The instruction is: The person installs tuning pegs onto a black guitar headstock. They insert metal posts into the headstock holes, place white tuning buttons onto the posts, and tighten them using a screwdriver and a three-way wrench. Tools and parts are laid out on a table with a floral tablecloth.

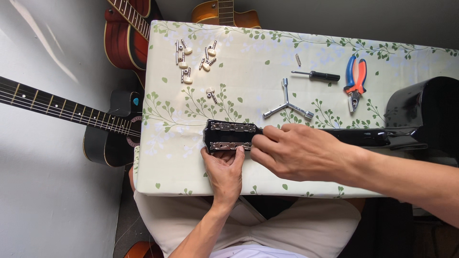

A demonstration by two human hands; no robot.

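Note:
A black guitar lies face down across the table, its headstock (221, 136) near the table's middle with two metal tuner plates on its back. My left hand (224, 172) grips the near edge of the headstock, thumb and fingers at the lower tuner plate (228, 146). My right hand (299, 152) wraps over the neck just right of the headstock, fingertips touching the end of the lower plate. The black neck (363, 137) runs right to the guitar's body (428, 112).
On the leaf-patterned tablecloth (167, 157) lie several loose cream tuning pegs (191, 59), a three-armed metal wrench (287, 106), a small black screwdriver (318, 75) and blue-orange pliers (355, 81). Other guitars (95, 124) stand left and behind the table, against the wall.

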